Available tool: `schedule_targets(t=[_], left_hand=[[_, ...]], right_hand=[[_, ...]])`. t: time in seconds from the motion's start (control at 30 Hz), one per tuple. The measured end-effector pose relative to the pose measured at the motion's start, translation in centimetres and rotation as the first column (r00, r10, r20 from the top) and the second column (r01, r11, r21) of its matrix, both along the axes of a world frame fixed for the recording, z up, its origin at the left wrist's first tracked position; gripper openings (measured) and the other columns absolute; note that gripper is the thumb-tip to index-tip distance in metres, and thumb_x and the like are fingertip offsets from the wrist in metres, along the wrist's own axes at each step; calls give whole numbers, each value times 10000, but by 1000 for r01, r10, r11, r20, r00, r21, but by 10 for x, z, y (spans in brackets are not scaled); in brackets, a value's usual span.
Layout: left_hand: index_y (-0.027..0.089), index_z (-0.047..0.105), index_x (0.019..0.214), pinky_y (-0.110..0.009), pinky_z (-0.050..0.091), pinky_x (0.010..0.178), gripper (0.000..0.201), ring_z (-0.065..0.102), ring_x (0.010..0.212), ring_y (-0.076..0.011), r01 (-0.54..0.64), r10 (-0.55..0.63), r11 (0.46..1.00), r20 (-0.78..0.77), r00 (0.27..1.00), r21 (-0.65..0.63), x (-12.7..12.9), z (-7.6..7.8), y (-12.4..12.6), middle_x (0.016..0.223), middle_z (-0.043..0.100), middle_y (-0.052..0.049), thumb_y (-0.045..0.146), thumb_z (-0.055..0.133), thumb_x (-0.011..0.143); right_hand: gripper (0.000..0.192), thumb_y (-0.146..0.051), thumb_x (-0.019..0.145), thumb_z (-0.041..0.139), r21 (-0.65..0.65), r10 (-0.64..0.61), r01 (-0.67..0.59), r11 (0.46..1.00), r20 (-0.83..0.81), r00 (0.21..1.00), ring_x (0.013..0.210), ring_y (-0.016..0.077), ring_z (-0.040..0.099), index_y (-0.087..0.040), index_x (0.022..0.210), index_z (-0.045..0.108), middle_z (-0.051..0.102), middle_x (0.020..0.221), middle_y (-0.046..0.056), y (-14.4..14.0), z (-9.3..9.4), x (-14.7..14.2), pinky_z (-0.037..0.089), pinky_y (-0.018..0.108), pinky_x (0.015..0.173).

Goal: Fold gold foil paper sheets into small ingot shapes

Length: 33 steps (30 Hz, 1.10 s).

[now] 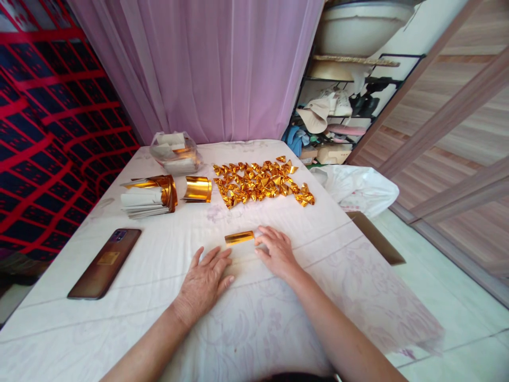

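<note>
A narrow folded strip of gold foil paper (239,237) lies on the white tablecloth in front of me. My right hand (277,251) has its fingers curled over the strip's right end, which they partly hide. Just below and left of the strip, my left hand (205,279) rests palm down with fingers spread, holding nothing. Beyond both hands are many small folded gold paper pieces (262,181), laid out in rough rows. To their left sit a curled gold foil sheet (198,189) and a thicker stack of gold-and-white paper sheets (149,197).
A phone (104,264) lies face down at the left of the table (167,339). At the far left corner stands a clear plastic bag (175,151) with more paper. Past the right edge are a white bag (360,188), a flat brown board (376,239) and a loaded shelf (338,78).
</note>
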<state>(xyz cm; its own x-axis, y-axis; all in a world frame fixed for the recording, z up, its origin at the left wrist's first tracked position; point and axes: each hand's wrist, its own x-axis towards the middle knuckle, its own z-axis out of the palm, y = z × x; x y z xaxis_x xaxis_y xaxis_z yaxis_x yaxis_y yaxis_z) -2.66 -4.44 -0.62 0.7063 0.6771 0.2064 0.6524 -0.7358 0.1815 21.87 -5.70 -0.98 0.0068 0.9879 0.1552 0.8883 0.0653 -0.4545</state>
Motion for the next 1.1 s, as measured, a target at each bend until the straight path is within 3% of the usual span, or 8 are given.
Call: schedule_targets(t=[0.13,0.33,0.43,0.57,0.77,1.1], left_hand=[[216,594,1146,-571,253,1109,287,515,1262,-275,-7,8,999,14,1000,-47,3,7,5,1207,689,-67,391,477,952],[220,624,999,-526,366,1040,182,646,984,-225,-98,103,986,34,994,-136,17,25,19,1008,722,-44,274,459,943],[220,645,1068,-482,434,963,231,641,970,-236,-113,120,988,61,991,-108,21,22,26,1024,712,-61,243,456,937],[218,656,1130,-431,479,880,270,621,972,-244,-124,132,990,125,983,-65,23,9,30,1048,682,-78,286,512,912],[216,642,1125,-425,471,893,277,605,989,-245,-140,151,987,165,975,-76,22,4,27,1044,665,-72,323,585,875],[221,616,1059,-437,461,903,233,601,1004,-255,-173,195,977,190,962,-124,22,3,27,1058,672,-72,324,607,850]], right_hand=[[193,-132,789,594,32,34,-32,999,-59,998,1274,251,489,-252,932,642,596,1335,48,4,0,8,344,483,1009],[343,-122,784,530,162,21,1,987,-137,990,1205,233,545,-245,1091,619,644,1250,62,4,-4,4,360,450,998],[361,-89,796,476,172,24,-3,985,-120,992,1212,224,536,-250,1064,658,651,1239,49,3,-7,1,349,441,1005],[246,-226,903,492,186,0,18,982,-100,995,1215,227,526,-261,1051,685,658,1226,53,5,-8,-2,325,436,1020],[226,-276,850,616,169,24,-12,985,-69,997,1241,248,501,-258,1068,669,639,1261,53,8,-7,-7,286,456,1036],[250,-235,842,596,182,37,-24,983,-71,997,1228,244,513,-278,1074,677,630,1268,51,3,-8,-7,266,470,1064]])
